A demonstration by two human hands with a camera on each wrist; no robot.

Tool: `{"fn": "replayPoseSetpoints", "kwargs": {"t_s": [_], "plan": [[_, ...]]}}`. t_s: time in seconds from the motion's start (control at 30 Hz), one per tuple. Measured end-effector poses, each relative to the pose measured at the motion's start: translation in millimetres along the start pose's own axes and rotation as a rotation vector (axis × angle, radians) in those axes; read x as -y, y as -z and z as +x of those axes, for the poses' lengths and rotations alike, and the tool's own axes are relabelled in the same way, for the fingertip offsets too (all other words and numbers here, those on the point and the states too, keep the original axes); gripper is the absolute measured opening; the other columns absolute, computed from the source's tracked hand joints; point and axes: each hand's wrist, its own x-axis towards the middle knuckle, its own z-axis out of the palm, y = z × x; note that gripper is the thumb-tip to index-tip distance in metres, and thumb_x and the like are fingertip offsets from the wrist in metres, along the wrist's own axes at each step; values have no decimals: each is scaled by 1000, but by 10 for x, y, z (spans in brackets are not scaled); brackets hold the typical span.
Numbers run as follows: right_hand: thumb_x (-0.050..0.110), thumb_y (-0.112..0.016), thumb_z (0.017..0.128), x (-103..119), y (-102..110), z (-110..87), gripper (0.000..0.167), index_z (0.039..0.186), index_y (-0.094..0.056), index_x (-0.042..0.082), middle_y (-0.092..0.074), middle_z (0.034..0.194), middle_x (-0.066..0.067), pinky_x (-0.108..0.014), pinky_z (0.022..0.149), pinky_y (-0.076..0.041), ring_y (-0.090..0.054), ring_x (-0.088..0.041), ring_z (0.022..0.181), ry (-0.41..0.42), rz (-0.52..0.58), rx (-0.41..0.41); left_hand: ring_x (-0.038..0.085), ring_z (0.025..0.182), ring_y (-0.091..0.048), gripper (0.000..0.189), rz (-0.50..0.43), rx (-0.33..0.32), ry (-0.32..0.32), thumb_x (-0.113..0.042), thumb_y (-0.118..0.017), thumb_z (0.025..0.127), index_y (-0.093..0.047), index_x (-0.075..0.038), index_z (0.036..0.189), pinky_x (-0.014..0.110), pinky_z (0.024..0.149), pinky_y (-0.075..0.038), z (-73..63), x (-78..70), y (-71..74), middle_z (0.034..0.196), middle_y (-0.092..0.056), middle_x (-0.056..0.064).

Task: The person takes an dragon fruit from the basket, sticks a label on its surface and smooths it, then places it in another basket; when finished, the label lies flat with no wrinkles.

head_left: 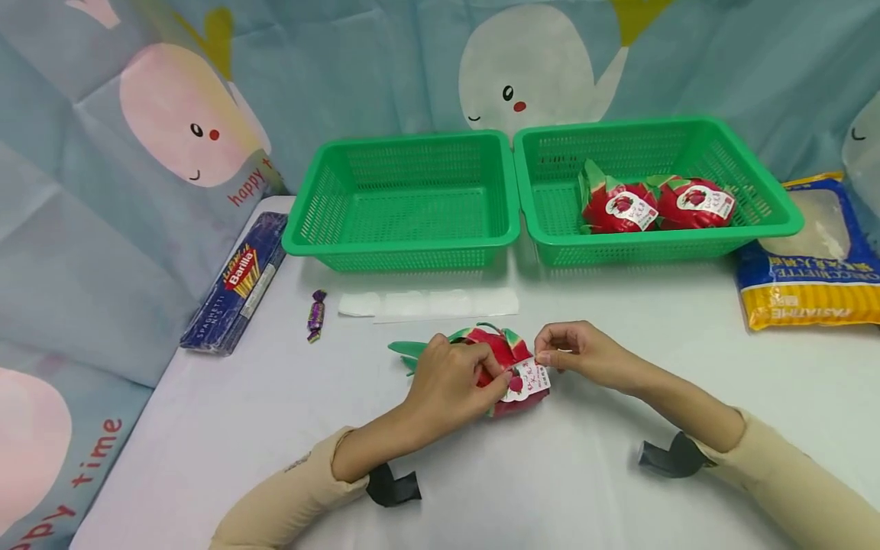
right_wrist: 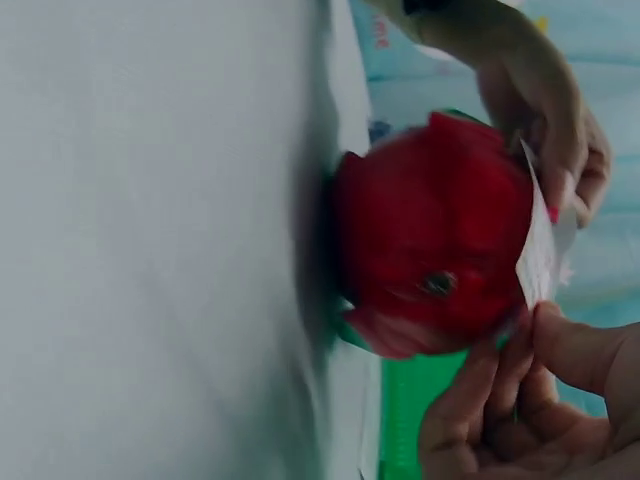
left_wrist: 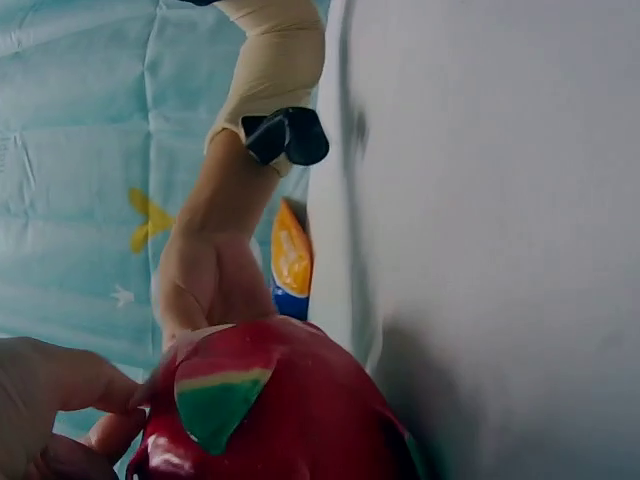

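A red dragon fruit (head_left: 500, 345) with green-tipped scales lies on the white table, its leafy end to the left. A white printed sticker (head_left: 528, 380) with a fruit picture sits along its upper side. My left hand (head_left: 447, 382) reaches over the fruit and pinches the sticker's left end between thumb and finger. At the opposite end, my right hand (head_left: 587, 355) pinches the sticker's edge. In the right wrist view the sticker (right_wrist: 540, 250) stretches straight between both hands, partly apart from the curved fruit (right_wrist: 430, 240). The left wrist view hides the sticker behind the fruit (left_wrist: 310, 400).
Two labelled dragon fruits (head_left: 622, 210) lie in the right green basket (head_left: 660, 248); the left green basket (head_left: 406, 256) stands beside it. A backing strip (head_left: 429, 303) and a purple-wrapped candy (head_left: 316, 315) lie in front. A spaghetti box (head_left: 237, 286) and pasta bag (head_left: 811, 260) flank them.
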Motion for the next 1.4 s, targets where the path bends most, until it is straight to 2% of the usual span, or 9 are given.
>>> {"fn": "replayPoseSetpoints", "kwargs": {"t_s": [0.2,0.33,0.47,0.67,0.8,1.0,1.1,1.27,1.4], "plan": [[15,-56,91,-73,-78,7,13,91,-53,2,-55,84,-6,-25,66,-49,-55,-15,76,-27,-5,-124,1,42,-29,30,1,-27,4,-13,-63,74,-45,-18,51,15,43,-21,18,46,-3,43,-35,-12],[11,-60,88,-63,-91,-59,11,90,-51,4,-55,100,-8,-25,79,-52,-57,-15,95,62,7,-157,7,61,-47,18,120,-153,-135,-22,-71,75,-57,-16,65,20,58,-37,-15,41,-68,65,-54,-7],[12,-68,82,-34,-152,-81,20,86,-49,8,-47,112,-7,-29,91,-48,-50,-13,108,140,4,-76,17,96,-54,23,200,-203,-238,-36,-75,73,-65,-17,82,33,79,-47,-56,17,-152,100,-59,2],[10,-67,83,-121,-132,-55,18,84,-49,6,-50,112,-9,-20,86,-47,-50,-7,105,108,35,6,27,113,-54,19,85,-145,-232,-26,-74,75,-66,-15,88,47,91,-46,-132,85,-196,114,-58,8],[9,-66,83,-160,-76,-69,17,89,-51,3,-52,112,-11,-20,86,-47,-52,-9,106,119,19,-4,37,123,-46,30,20,-83,-267,-25,-72,77,-64,-11,102,53,97,-40,-189,194,-161,123,-55,12],[6,-74,75,-119,-199,-147,46,109,-42,4,-45,127,-16,-30,84,-53,-52,-39,116,244,-44,-43,43,133,-27,63,190,29,-405,-44,-74,73,-49,-17,124,61,94,-39,-266,355,-142,138,-38,18],[7,-72,77,-92,-255,-109,51,119,-44,7,-45,134,-17,-31,82,-53,-53,-38,115,336,-168,-103,41,131,-31,68,229,29,-368,-45,-74,72,-46,-17,127,58,95,-40,-233,423,-128,138,-38,19],[3,-67,81,-91,-263,7,55,132,-46,7,-51,133,-13,-29,79,-54,-59,-25,111,391,-262,-237,34,126,-40,66,147,19,-241,-41,-73,76,-44,-10,126,48,98,-42,-121,489,-109,131,-44,18],[-2,-71,75,-135,-247,61,65,135,-46,5,-51,132,-19,-17,84,-50,-54,-19,118,521,-412,-257,33,123,-41,54,207,31,-265,-41,-68,80,-48,-19,125,47,93,-46,-92,508,-116,129,-43,21]]}}
